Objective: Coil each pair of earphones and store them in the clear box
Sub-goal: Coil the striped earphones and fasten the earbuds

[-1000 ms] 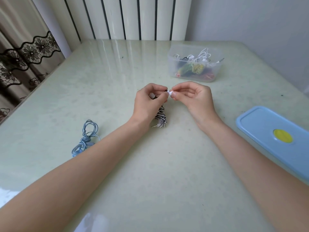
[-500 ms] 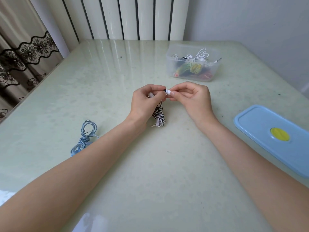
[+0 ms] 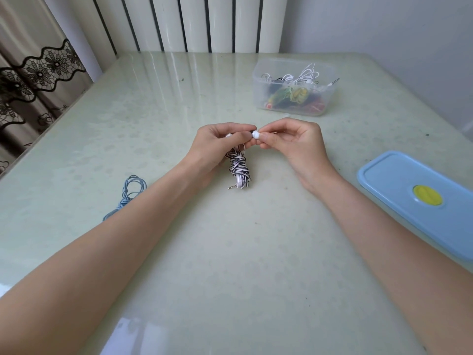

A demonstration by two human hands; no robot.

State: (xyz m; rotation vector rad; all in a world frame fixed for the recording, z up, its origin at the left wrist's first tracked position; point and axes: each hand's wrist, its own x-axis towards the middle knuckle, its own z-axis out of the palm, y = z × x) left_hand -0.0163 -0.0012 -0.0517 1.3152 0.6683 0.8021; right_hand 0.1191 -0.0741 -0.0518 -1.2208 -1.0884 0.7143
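Both hands, left (image 3: 217, 147) and right (image 3: 294, 147), pinch our striped earphones (image 3: 239, 167) at mid-worktop (image 3: 230, 252). Clear box (image 3: 263, 98) far right; blue lid (image 3: 399, 185) right; blue earphones (image 3: 131, 190) left, partly behind our forearm.

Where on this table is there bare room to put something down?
The near middle, between the two forearms, is bare. So is the far left, beyond the blue earphones. Crowded: the right edge with the lid, the far right with the box, and the centre around the hands.

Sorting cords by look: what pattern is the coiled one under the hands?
Black-and-white stripes on the coiled cord, seen in the head view.
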